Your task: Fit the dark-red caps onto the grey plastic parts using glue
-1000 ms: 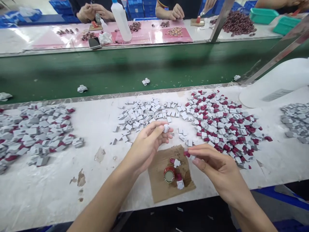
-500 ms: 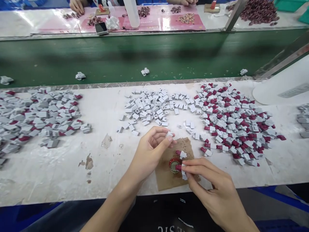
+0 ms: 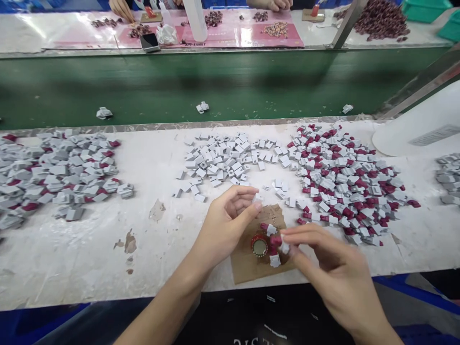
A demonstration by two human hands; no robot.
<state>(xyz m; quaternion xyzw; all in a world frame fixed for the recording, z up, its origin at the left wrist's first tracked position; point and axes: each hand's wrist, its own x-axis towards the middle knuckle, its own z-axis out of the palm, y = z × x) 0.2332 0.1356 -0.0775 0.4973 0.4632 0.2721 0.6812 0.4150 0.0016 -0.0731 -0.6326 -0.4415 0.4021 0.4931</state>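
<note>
Near the worktop's [image 3: 89,258] front edge, the left hand [image 3: 224,225] pinches a grey clip [image 3: 256,199] and the right hand [image 3: 323,258] a maroon-and-white piece [image 3: 280,243]; both look tiny, light and rigid, best gripped by their flat sides.

factory line | green conveyor belt [image 3: 223,86] | heaped small parts [image 3: 345,177] | co-workers' hands [image 3: 122,8]

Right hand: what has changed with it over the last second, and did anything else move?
The right hand came down from above the brown card to the red cap, its fingers gripping a red-and-grey piece beside it. The left hand kept its small grey piece, drifting slightly toward the card. Piles unchanged.
</note>
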